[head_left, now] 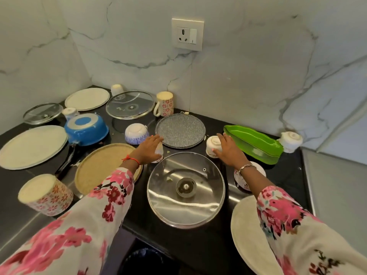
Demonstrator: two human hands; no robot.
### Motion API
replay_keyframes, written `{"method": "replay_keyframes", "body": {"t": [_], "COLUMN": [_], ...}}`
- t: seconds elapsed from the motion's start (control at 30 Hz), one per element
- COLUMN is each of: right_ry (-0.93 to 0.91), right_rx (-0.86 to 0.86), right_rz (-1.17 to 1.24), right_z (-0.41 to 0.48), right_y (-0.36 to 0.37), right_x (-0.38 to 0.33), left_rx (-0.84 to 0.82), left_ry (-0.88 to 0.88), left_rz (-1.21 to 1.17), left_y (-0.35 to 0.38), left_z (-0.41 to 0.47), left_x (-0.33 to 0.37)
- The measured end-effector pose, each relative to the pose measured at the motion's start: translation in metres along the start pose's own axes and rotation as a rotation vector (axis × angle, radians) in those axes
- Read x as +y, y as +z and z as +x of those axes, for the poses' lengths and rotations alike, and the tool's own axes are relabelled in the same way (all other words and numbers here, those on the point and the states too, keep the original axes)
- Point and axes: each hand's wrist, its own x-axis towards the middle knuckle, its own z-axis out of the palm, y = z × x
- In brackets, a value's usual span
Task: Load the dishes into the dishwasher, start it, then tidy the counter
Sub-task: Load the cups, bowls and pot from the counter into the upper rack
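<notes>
Cluttered black counter point(288, 175). Near its middle, our left hand point(151, 148) curls round a small cup point(160, 151); our right hand point(228, 150) clasps a white cup point(211, 144). Both are likely light, slippery and breakable, so we grip the sides.

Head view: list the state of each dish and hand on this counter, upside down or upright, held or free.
left hand: grips small cup.
right hand: grips white cup, base up.
blue pan: upside down, free.
blue-patterned bowl: upside down, free.
back floral mug: upside down, free.
front floral mug: upside down, free.
large glass lid: lying flat, free.
green tray: open side up, free.
wall socket: nothing plugged in.
</notes>
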Motion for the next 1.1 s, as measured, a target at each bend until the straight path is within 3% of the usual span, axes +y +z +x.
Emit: {"method": "replay_keyframes", "body": {"t": [0.2,0.43,0.8,1.1], "right_ry": [0.039,0.088,0.099,0.061], "right_rx": [-0.224,-0.310,-0.151,0.025], "right_rz": [-0.093,-0.175,-0.120,-0.083], "right_z": [0.044,0.056,0.023,-0.041], "right_y": [0.002,0.005,-0.021,-0.063], "right_x": [-0.012,-0.014,-0.020,-0.058], "left_rx": [-0.171,-0.239,-0.055,0.086], "left_ry": [0.013,0.003,-0.019,-0.076], "left_rz": [0.022,-0.018,-0.079,-0.055], "left_y": [-0.011,-0.015,-0.038,-0.060], "left_z": [0.021,0.027,0.010,-0.070], "left_x": [-0.008,-0.009,0.005,0.034]}}
